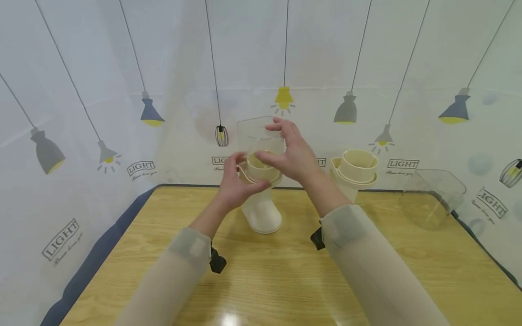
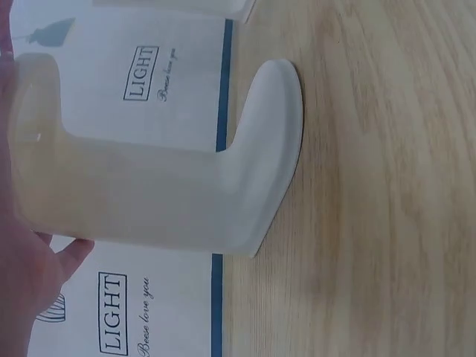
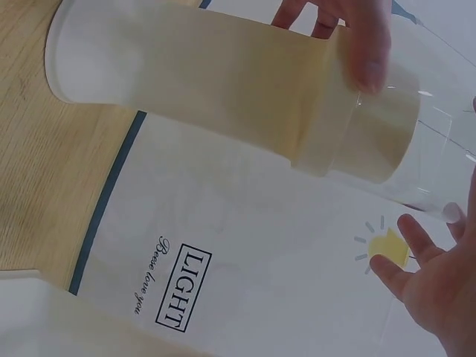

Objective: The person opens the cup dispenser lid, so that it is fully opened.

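Note:
In the head view, a cream stand (image 1: 261, 210) with a flared foot stands upright on the table, its top a round cup with a wider collar. My left hand (image 1: 240, 185) grips the collar, thumb in front and fingers behind; in the right wrist view its thumb presses near the cup (image 3: 379, 134). A clear open container (image 1: 257, 129) overlaps the cup's top. My right hand (image 1: 291, 151) holds the container at its right side, thumb low and fingers higher up. Some fingers spread free of it in the right wrist view. The left wrist view shows the stand's stem and foot (image 2: 268, 141).
To the right, a second cream stand (image 1: 359, 172) with a similar collar and pointed lip stands near the back edge. Another clear container (image 1: 432, 199) sits at the table's back right corner. A lamp-printed cloth (image 1: 183, 81) hangs behind the wooden table (image 1: 261, 280).

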Demonstrator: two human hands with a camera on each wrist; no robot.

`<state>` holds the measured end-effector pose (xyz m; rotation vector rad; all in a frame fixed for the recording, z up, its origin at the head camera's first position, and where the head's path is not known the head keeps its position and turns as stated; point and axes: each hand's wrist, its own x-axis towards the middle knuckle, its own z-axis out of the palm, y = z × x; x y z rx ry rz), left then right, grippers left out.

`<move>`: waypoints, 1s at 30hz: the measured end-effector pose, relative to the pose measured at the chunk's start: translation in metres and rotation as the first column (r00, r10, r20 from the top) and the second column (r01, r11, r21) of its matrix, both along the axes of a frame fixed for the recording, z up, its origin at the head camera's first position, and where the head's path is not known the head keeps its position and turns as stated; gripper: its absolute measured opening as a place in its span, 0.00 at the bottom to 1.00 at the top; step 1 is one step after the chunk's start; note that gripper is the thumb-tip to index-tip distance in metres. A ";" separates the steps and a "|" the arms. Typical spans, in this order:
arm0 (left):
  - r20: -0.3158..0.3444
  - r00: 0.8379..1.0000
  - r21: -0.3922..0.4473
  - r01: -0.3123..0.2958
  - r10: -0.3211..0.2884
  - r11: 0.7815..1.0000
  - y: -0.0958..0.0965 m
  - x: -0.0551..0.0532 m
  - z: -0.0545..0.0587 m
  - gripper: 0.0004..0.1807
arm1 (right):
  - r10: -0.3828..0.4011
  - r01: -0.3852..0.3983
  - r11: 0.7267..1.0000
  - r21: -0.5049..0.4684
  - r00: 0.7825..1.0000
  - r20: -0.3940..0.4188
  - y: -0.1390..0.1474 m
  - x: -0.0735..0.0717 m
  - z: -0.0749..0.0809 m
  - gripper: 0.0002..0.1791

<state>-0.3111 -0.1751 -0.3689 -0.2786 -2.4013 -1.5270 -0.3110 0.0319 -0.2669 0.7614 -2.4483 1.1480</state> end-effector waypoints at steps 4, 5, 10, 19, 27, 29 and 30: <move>-0.045 0.998 -0.008 -0.053 0.052 0.999 0.009 0.002 -0.003 0.65 | -0.012 0.012 1.000 -0.020 1.000 0.002 0.001 0.000 0.000 0.41; -0.056 0.996 -0.008 -0.064 0.064 0.998 0.012 0.003 -0.003 0.65 | -0.017 0.017 1.000 -0.023 1.000 0.004 0.001 0.000 0.000 0.41; -0.108 0.987 -0.022 -0.125 0.122 0.992 0.023 0.007 -0.006 0.65 | -0.038 0.038 0.998 -0.043 0.999 0.001 0.001 0.002 -0.002 0.42; -0.133 0.968 -0.022 -0.218 0.213 0.976 0.038 0.014 -0.006 0.68 | -0.006 0.027 0.977 -0.211 0.995 0.103 -0.006 0.003 -0.010 0.46; -0.105 0.970 0.012 -0.221 0.221 0.975 0.044 0.013 -0.006 0.67 | -0.036 0.059 0.975 -0.216 0.993 0.110 -0.011 0.003 -0.013 0.54; -0.099 0.974 0.032 -0.200 0.203 0.979 0.044 0.012 -0.007 0.67 | -0.039 0.063 0.972 -0.226 0.994 0.105 -0.013 0.002 -0.015 0.55; -0.093 0.979 0.049 -0.178 0.182 0.983 0.044 0.012 -0.007 0.67 | -0.042 0.066 0.970 -0.232 0.994 0.105 -0.013 0.003 -0.016 0.54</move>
